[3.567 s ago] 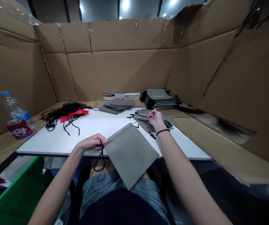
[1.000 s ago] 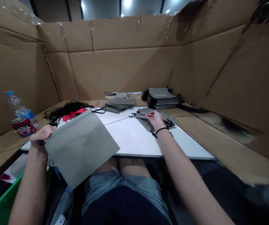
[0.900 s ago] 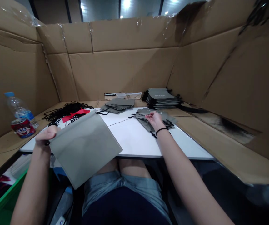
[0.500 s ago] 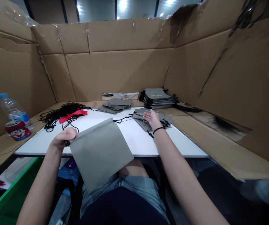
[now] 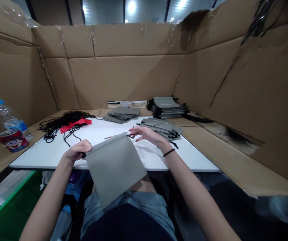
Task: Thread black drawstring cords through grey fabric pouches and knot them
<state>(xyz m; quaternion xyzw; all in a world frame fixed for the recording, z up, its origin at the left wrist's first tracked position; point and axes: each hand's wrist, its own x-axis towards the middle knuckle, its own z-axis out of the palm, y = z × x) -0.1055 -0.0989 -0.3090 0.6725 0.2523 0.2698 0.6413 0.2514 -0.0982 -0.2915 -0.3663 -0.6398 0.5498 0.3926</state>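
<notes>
A grey fabric drawstring bag (image 5: 116, 165) hangs tilted over my lap. My left hand (image 5: 80, 150) pinches its upper left corner, where a bit of black cord shows beside the fingers. At the upper right corner, black cord (image 5: 131, 135) comes out of the bag. My right hand (image 5: 146, 134) is right by this cord with fingers stretched and apart; whether they touch it is unclear. A thin reddish and dark strip (image 5: 110, 137) shows just behind the bag's top edge; its kind is not clear.
Black cords (image 5: 66, 121) with a red strip (image 5: 75, 125) lie at the left. Behind are flat grey pieces (image 5: 121, 114), a bag stack (image 5: 167, 106) and more corded bags (image 5: 160, 126). A bottle (image 5: 10, 117) and red can (image 5: 13, 140) stand far left. Cardboard walls (image 5: 123, 77) surround the table.
My right hand has come back leftward from above the corded bags to the bag's upper right corner. The bag and my left hand have shifted slightly right. The cord no longer stretches out rightward.
</notes>
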